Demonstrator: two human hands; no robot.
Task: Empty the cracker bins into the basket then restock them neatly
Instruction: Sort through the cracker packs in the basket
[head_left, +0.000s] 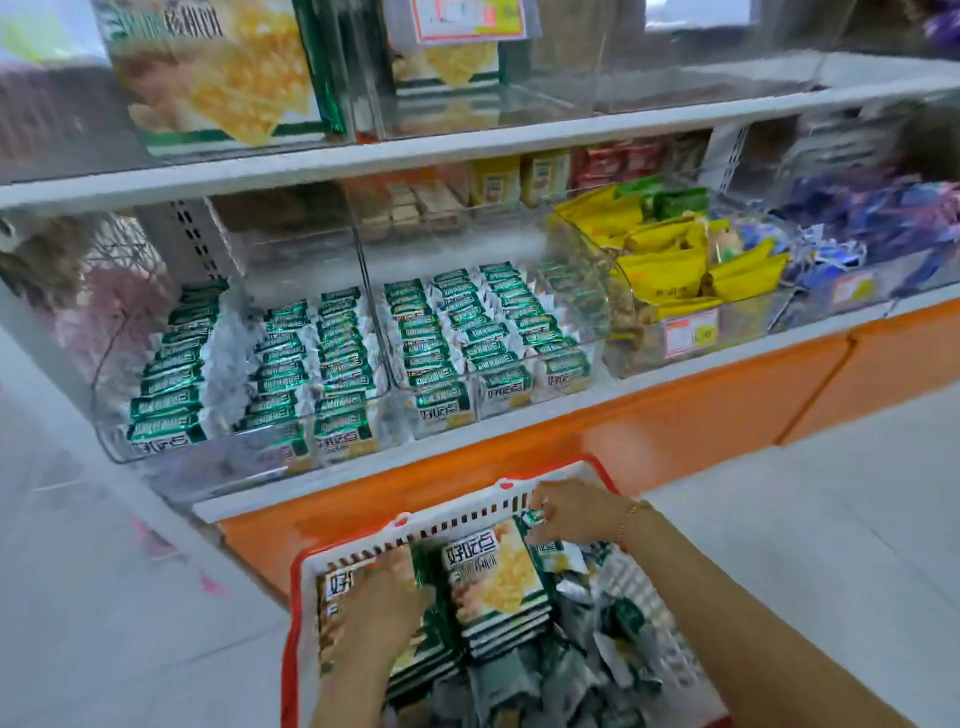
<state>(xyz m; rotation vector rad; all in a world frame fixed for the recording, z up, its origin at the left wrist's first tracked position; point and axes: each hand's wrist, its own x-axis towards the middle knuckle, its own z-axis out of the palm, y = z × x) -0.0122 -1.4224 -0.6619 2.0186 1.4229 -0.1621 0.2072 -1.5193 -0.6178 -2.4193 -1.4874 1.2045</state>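
1. left hand (379, 608) was in the basket (447, 525), fingers curled over the left cracker stack (337, 587), its long axis pointing away.
2. right hand (571, 512) sat at the far rim, fingers pinching a small pack (535, 517).
3. bins (260, 364) lay beyond, up-left; left hand nearer.

Basket (452, 519) is crammed: cracker packets (498, 582) stacked on one side, loose ones heaped on the other, left hand (384, 608) and right hand (571, 514) down among them, hardly a gap. Above its rim, open air right up to the clear bins. Left bin (124, 441) and right bin (597, 338) are open-topped, though the upper shelf (467, 143) caps the headroom. A clear divider (366, 280) stands between them. Packet rows fill the fronts; bare room shows behind them.
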